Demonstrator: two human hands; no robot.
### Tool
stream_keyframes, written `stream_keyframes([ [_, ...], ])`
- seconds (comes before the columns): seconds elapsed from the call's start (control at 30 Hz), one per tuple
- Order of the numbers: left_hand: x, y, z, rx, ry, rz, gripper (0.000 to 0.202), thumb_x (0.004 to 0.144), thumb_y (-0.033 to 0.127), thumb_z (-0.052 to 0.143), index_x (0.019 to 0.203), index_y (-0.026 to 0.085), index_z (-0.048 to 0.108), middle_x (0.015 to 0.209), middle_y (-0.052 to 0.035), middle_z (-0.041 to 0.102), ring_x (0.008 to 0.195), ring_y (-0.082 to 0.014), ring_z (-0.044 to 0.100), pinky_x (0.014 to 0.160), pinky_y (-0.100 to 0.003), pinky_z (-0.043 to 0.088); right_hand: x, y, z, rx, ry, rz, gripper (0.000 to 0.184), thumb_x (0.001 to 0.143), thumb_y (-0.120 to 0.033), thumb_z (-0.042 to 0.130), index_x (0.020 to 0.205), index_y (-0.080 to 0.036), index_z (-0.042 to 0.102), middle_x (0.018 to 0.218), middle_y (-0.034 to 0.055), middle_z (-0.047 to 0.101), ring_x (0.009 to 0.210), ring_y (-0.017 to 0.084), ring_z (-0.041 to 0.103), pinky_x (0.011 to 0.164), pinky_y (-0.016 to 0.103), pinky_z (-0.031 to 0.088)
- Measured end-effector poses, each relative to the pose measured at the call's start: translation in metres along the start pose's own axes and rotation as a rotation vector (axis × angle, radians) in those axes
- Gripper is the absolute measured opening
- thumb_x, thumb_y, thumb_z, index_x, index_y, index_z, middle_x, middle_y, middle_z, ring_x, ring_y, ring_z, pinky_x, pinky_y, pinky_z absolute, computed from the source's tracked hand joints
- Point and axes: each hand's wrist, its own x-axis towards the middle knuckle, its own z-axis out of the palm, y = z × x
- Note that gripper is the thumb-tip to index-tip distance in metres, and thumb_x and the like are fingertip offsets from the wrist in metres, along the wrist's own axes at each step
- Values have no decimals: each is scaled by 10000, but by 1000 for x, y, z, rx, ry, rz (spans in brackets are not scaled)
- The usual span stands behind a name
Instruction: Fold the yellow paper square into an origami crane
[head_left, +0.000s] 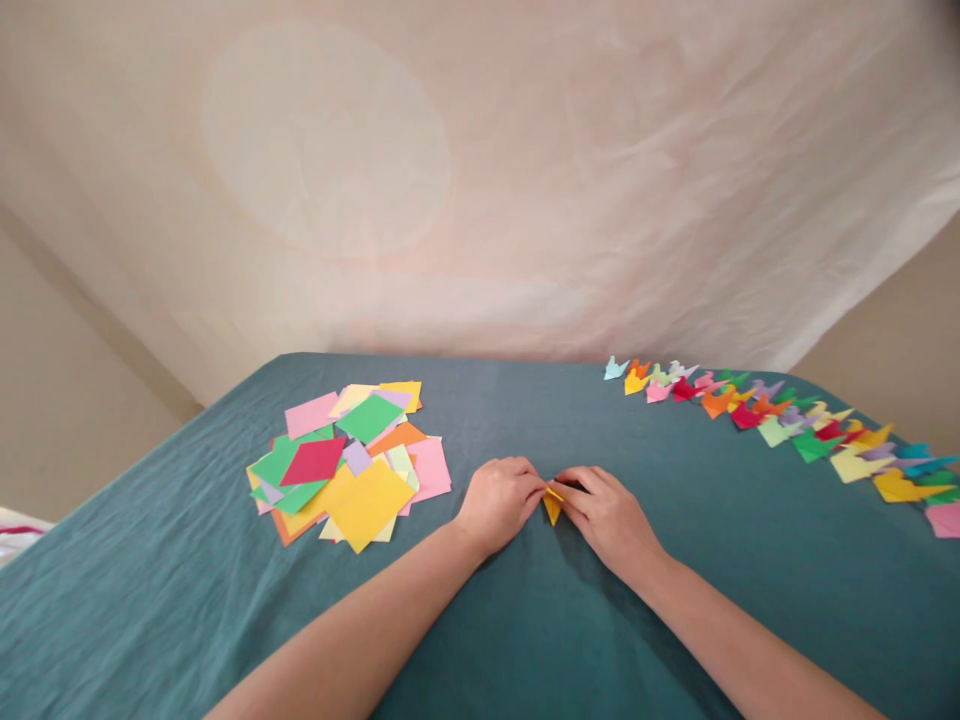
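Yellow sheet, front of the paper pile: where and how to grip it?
Probably best to pinch the yellow sheet by its near corner, thumb and finger coming from the wearer's side: it lies uncovered on the paper pile, that corner jutting past the sheets beneath.

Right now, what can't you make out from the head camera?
In the head view:
- Folded yellow paper: upper part hidden by the left hand and right hand.
- Paper pile: lower sheets covered by those on top.
- Pink folded paper, far right: cut off by the picture's edge.
- Pale blue bird: creases too small.
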Motion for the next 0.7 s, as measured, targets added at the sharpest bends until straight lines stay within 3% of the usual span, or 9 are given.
stream_keyframes([
  [0.3,0,6,-5,151,-34,40,199,898,267,454,869,194,637,848,-28,600,805,-161,557,698,-286,399,0,0,0,44,-16,19,218,871,-182,508,1031,-218,651,958,60,635,880,200,556,782,346,474],
  [0.7,0,11,-10,240,-23,81,261,915,271,402,809,167,617,805,-47,584,757,-164,534,674,-297,373,-3,-5,-3,41,57,22,205,877,-252,502,1003,-206,656,944,62,647,837,184,596,761,328,472],
])
